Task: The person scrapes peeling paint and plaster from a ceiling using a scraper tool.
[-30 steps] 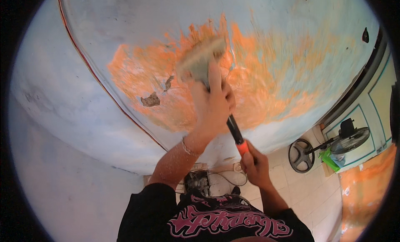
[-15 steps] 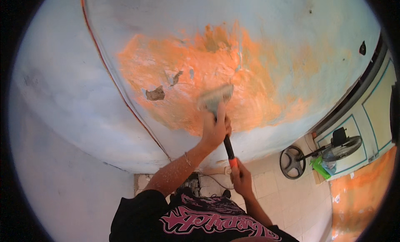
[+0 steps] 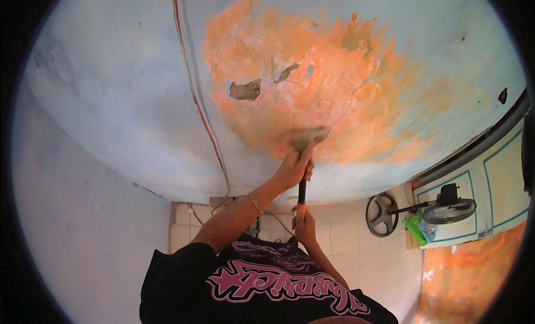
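A: What is entered nearest?

B: One black shirt (image 3: 184,282), printed in pink and white. Beyond it, one right hand (image 3: 304,223), closed round the orange section of a handle.

A: And the second hand?

B: One left hand (image 3: 293,169), set farther along; a pale bracelet (image 3: 255,202) is worn on that forearm. The fingers are wrapped about the handle just below the head, with one digit laid along toward it. Both grips are clamped on the same item.

A: Item described?

B: One wide-headed tool (image 3: 302,191), its shaft black and orange. It is held out ahead of the shirt, its head at the lower part of the orange patch (image 3: 329,93). The head is blurred; whether the wall is touched cannot be told.

A: The surface behind?

B: One pale blue wall (image 3: 122,106), worn to orange across the middle. Within the orange, a grey-brown bare spot (image 3: 245,90) is noted. To its left, a reddish cable (image 3: 196,101) is run down the wall.

A: Farther off, to the right?

B: Pale floor tiles (image 3: 356,240); one dark fan (image 3: 449,211) with a round base (image 3: 382,215); a green bag (image 3: 414,228) beside it; one cream panel (image 3: 504,176), lined in teal, behind.
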Demonstrator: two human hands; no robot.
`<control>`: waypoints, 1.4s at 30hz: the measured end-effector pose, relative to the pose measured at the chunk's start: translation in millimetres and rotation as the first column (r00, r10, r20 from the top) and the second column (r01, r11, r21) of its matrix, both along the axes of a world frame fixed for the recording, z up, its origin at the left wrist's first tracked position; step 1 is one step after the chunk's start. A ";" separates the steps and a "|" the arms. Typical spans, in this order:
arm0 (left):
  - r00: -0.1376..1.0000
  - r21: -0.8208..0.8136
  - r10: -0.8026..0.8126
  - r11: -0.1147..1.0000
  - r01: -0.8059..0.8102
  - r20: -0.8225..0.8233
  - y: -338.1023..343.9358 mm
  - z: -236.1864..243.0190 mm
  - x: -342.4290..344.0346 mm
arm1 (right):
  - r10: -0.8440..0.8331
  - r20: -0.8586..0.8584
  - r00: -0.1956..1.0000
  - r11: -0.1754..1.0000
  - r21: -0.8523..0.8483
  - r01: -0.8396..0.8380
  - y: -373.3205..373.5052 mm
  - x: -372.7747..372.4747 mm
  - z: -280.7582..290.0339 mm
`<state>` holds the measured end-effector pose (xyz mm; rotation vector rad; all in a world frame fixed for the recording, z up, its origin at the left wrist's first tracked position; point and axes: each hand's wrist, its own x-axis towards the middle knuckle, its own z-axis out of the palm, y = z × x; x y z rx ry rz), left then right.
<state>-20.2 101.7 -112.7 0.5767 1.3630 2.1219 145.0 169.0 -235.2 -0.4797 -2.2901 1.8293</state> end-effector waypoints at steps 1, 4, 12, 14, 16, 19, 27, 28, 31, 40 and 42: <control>1.000 -0.004 -0.005 1.000 0.005 0.014 -2.1 -30.3 6.5 | -0.005 0.014 1.000 1.000 -0.004 0.005 -2.4 10.5 -21.5; 0.937 -0.166 0.162 0.979 -0.114 0.310 -9.2 -71.7 17.8 | -0.054 0.041 0.998 0.989 0.141 0.048 -1.4 25.0 -60.4; 0.967 0.193 0.252 0.952 -0.239 -0.041 -41.3 42.6 -14.2 | 0.034 -0.097 0.995 0.964 0.266 -0.007 -4.9 -52.5 35.8; 0.968 0.190 0.231 0.959 -0.209 -0.101 -51.4 8.5 -19.3 | 0.065 -0.023 0.998 0.974 0.217 -0.059 -8.7 -49.8 21.5; 0.986 0.085 0.165 0.983 -0.164 -0.004 -53.1 -34.5 -6.7 | 0.080 -0.029 0.996 0.972 0.223 -0.072 -9.5 -30.2 -32.3; 0.957 -0.051 0.283 0.959 -0.280 0.060 -55.3 -95.0 18.2 | 0.082 0.143 0.986 0.978 0.181 -0.108 -11.1 -0.2 -62.1; 0.905 0.181 0.397 0.912 -0.369 -0.157 -69.2 -15.7 -13.6 | 0.057 0.036 0.998 0.957 0.284 -0.065 -16.3 -59.9 22.7; 0.912 0.218 0.380 0.914 -0.343 -0.156 -68.2 -13.3 -15.7 | 0.049 0.033 0.998 0.958 0.282 -0.057 -15.3 -57.8 18.3; 0.949 0.188 0.310 0.930 -0.316 0.062 -58.2 -68.6 -5.7 | 0.013 -0.016 1.000 0.944 0.330 -0.007 -9.2 -35.4 -30.8; 0.961 0.072 0.089 0.991 -0.111 0.262 -13.8 -94.8 27.5 | -0.271 0.073 0.960 0.920 0.312 0.236 44.1 39.3 -47.4; 0.906 0.156 0.089 0.973 -0.167 0.413 -8.9 -68.3 19.1 | -0.345 -0.065 0.936 0.875 0.340 0.346 45.7 31.8 -10.6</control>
